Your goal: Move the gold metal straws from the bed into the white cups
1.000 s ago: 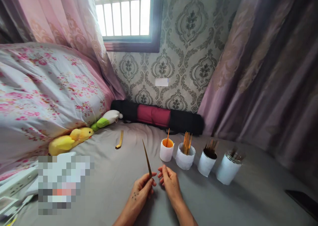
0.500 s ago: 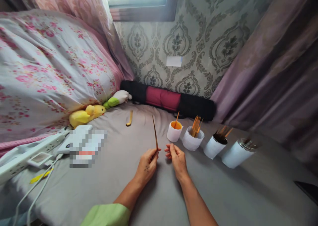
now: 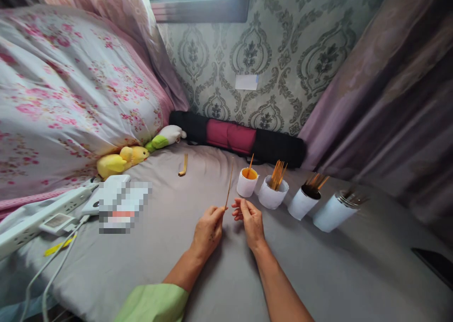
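Observation:
My left hand [image 3: 208,231] is closed with a thin brown stick [image 3: 230,183] pinched at its lower end; the stick points up and away. Whether it is one stick or more laid together is hard to see. Just right of it, my right hand [image 3: 250,220] hovers with its fingers loosely curled and apart, and nothing shows in them. Beyond my right hand is a white-wrapped cup [image 3: 247,188] with an orange inside and a stick in it. To its right are a wider white cup [image 3: 272,198] full of sticks, a dark-lined white cup [image 3: 300,208] and a white-wrapped jar [image 3: 332,217], both with sticks.
A small gold-coloured bundle [image 3: 184,166] lies on the grey sheet [image 3: 159,246]. A black and maroon bag [image 3: 231,136] runs along the wall. At left are plush toys [image 3: 122,161], a power strip [image 3: 42,220] and cables. A dark flat object [image 3: 433,265] lies at right.
The stick in my left hand now leans to the right, where before it leaned to the left. My right hand's fingers have spread slightly. The whole view has shifted a little.

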Tool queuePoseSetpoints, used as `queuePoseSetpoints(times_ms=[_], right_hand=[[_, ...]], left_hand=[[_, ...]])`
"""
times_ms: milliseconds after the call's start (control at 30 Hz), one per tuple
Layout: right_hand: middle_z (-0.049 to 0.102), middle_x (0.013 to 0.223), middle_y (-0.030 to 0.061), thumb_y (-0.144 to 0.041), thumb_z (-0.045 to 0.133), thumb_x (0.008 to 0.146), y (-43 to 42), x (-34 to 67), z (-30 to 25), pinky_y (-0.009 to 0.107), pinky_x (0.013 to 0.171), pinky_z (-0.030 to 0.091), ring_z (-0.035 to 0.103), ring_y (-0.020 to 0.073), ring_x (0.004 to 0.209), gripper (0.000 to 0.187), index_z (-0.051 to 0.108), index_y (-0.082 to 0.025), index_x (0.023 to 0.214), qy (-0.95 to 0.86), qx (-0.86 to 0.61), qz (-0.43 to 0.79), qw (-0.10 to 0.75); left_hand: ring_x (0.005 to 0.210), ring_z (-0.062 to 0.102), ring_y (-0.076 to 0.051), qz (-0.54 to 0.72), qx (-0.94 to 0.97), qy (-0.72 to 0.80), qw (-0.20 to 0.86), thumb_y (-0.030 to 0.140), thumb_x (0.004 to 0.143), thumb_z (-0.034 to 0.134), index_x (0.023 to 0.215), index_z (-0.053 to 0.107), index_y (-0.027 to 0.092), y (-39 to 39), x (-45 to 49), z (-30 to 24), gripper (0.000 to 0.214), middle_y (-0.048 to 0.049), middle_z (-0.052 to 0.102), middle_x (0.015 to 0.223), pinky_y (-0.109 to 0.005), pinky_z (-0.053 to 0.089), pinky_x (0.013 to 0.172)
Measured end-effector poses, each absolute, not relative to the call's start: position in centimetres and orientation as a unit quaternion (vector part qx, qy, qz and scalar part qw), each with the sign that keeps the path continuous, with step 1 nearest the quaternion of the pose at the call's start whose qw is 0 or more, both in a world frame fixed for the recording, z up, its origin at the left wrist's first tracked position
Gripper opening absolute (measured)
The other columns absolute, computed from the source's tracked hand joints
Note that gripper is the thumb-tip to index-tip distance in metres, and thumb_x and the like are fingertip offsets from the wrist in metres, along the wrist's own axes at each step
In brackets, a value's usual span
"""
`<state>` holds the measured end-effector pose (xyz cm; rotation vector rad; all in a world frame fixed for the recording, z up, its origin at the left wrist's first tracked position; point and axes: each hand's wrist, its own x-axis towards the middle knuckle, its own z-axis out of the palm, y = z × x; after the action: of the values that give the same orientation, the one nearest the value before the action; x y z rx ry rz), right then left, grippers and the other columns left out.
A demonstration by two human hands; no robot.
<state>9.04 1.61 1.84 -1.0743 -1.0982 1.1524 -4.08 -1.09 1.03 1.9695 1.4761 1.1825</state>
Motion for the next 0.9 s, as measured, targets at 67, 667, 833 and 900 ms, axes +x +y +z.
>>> queuePoseSetpoints(times_ms=[67,667,833,900], right_hand=[[0.063,0.084,0.0088,-0.048,0.047,0.077,1.5,9.0,2.0,0.022,0.05,0.045,0.057,0.0116,0.061,0.04,0.061,-0.013,0.091,-0.466,-0.446,0.5,0.577],[0.063,0.088,0.0094,-0.047,0.046,0.079,1.2,8.9,2.4,0.023,0.05,0.044,0.057,0.0114,0.06,0.038,0.06,-0.014,0.092,-0.443,-0.413,0.519,0.603],[0.063,0.089,0.0099,-0.046,0.05,0.077,1.3,8.8,2.4,0.022,0.048,0.043,0.056,0.0111,0.059,0.039,0.059,-0.013,0.094,-0.438,-0.415,0.521,0.603],[0.063,0.087,0.0098,-0.046,0.051,0.076,1.3,8.7,2.3,0.022,0.047,0.043,0.055,0.0109,0.058,0.038,0.059,-0.013,0.094,-0.442,-0.419,0.515,0.603]], left_hand=[[0.074,0.048,-0.015,0.399,0.724,0.535,0.174,0.021,0.086,0.029,0.109,0.054,0.022,-1.2,-4.1,1.0,0.034,-0.0045,0.051,0.082,-0.025,0.038,0.07],[0.081,0.048,-0.015,0.265,0.783,0.558,0.066,0.014,0.084,0.029,0.108,0.051,0.022,-1.7,-4.0,1.7,0.033,-0.0043,0.05,0.084,-0.025,0.038,0.072],[0.082,0.047,-0.016,0.249,0.793,0.554,0.053,0.015,0.084,0.03,0.106,0.052,0.022,-1.8,-4.0,1.9,0.032,-0.0044,0.05,0.084,-0.026,0.038,0.072],[0.081,0.047,-0.016,0.244,0.794,0.555,0.049,0.016,0.084,0.03,0.106,0.052,0.023,-1.8,-4.0,1.9,0.032,-0.0043,0.049,0.084,-0.026,0.038,0.072]])
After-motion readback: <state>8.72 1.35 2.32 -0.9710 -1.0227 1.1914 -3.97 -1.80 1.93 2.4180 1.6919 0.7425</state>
